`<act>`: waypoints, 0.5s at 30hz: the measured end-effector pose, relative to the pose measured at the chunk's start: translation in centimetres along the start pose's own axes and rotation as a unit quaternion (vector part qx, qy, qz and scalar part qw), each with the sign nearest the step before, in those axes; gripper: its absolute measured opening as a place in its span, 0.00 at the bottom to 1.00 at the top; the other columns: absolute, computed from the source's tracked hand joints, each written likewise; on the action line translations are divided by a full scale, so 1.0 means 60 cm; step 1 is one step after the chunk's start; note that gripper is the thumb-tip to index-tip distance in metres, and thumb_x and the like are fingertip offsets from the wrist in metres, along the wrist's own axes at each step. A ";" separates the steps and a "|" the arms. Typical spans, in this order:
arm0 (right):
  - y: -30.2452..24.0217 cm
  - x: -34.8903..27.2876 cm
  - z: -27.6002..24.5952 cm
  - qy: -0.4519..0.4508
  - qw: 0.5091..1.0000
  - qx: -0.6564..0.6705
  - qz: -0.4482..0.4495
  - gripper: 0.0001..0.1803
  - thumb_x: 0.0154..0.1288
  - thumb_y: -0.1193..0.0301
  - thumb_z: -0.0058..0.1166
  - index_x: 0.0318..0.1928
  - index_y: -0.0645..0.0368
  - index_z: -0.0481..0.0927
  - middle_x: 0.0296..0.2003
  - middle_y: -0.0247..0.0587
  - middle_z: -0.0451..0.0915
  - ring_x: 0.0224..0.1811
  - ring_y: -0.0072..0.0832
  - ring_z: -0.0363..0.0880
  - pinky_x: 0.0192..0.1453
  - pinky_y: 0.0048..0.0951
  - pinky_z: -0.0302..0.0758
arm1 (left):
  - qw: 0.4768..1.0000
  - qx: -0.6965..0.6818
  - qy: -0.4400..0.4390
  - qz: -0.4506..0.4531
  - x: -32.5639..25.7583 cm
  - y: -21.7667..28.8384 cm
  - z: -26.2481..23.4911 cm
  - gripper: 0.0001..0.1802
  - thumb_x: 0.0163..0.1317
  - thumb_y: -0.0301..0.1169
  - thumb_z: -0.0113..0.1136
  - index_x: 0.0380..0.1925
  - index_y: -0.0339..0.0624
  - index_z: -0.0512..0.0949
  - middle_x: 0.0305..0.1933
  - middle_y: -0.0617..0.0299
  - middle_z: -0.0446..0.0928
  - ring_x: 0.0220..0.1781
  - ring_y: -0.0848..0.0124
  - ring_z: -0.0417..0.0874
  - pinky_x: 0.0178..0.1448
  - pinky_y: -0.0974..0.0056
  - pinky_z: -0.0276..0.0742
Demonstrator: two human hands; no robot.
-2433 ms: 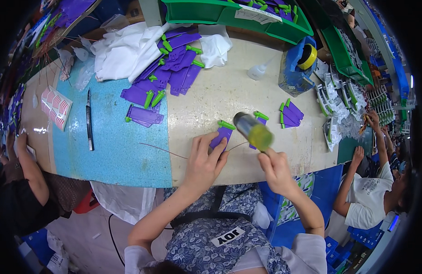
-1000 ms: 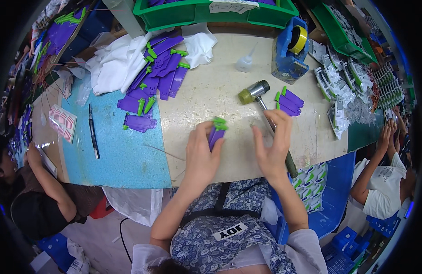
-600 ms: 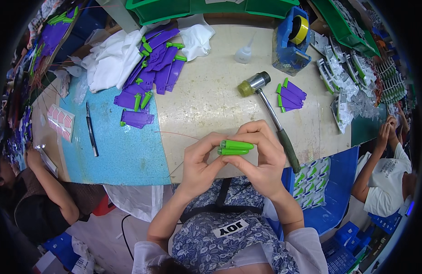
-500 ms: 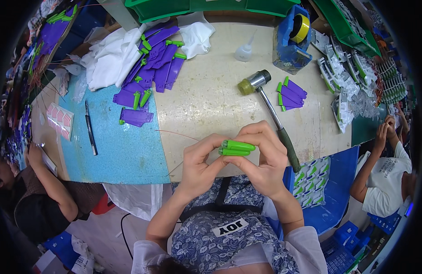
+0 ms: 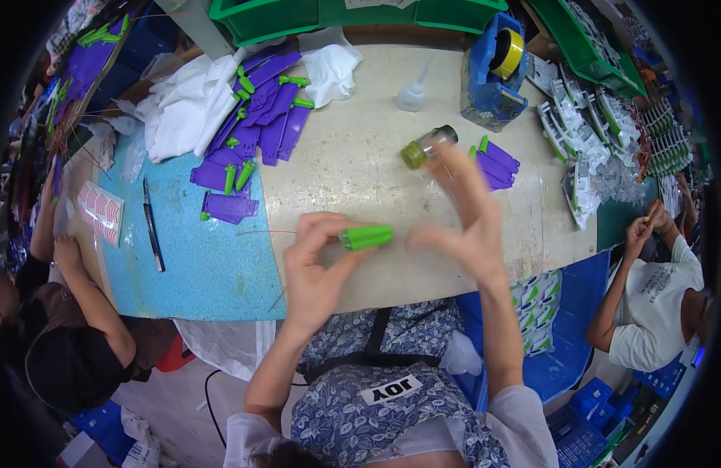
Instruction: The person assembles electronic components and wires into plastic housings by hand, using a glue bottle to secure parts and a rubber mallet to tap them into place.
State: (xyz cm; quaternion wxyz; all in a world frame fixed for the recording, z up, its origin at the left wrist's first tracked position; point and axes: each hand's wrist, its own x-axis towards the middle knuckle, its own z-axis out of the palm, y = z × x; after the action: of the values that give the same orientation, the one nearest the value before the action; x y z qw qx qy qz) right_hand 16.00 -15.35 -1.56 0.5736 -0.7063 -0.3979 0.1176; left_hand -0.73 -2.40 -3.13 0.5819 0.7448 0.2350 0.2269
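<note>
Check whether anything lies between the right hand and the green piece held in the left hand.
Nothing visible does. The left hand pinches the green piece at its left end, above the table. The right hand, blurred, is open just to the piece's right, with only bare tabletop showing in the gap. The mallet lies farther back, out of that line.

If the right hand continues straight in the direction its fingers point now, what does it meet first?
Probably the mallet: the blurred right hand points up toward its yellow-green head, though depth is unclear.
</note>
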 end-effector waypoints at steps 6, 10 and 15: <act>0.103 0.142 0.008 0.045 0.969 -0.240 0.043 0.35 0.56 0.69 0.67 0.61 0.69 0.67 0.51 0.51 0.78 0.54 0.36 0.77 0.62 0.33 0.71 | 0.970 -0.216 -0.018 -0.109 0.001 0.038 -0.007 0.16 0.60 0.17 0.59 0.49 0.33 0.72 0.51 0.53 0.78 0.52 0.70 0.79 0.56 0.69 0.74; 0.090 0.174 0.003 -0.092 0.961 -0.231 0.124 0.26 0.61 0.70 0.60 0.57 0.68 0.70 0.43 0.55 0.80 0.46 0.39 0.81 0.53 0.33 0.75 | 0.977 -0.204 -0.030 -0.054 0.002 0.050 -0.008 0.16 0.61 0.17 0.59 0.50 0.32 0.72 0.52 0.53 0.77 0.54 0.69 0.79 0.59 0.66 0.74; -0.019 0.059 0.005 -0.061 0.983 0.103 0.137 0.17 0.66 0.75 0.54 0.54 0.68 0.73 0.41 0.43 0.82 0.43 0.24 0.80 0.49 0.27 0.75 | 0.987 -0.158 -0.001 -0.036 -0.001 0.054 -0.028 0.16 0.61 0.19 0.60 0.49 0.33 0.75 0.51 0.55 0.79 0.51 0.71 0.80 0.56 0.67 0.75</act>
State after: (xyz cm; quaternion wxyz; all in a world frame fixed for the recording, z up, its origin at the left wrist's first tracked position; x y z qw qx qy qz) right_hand 17.66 -12.66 0.40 0.5963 -0.6829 -0.3170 0.2785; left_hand -1.52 -1.85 0.40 0.7002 0.6349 0.2221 0.2396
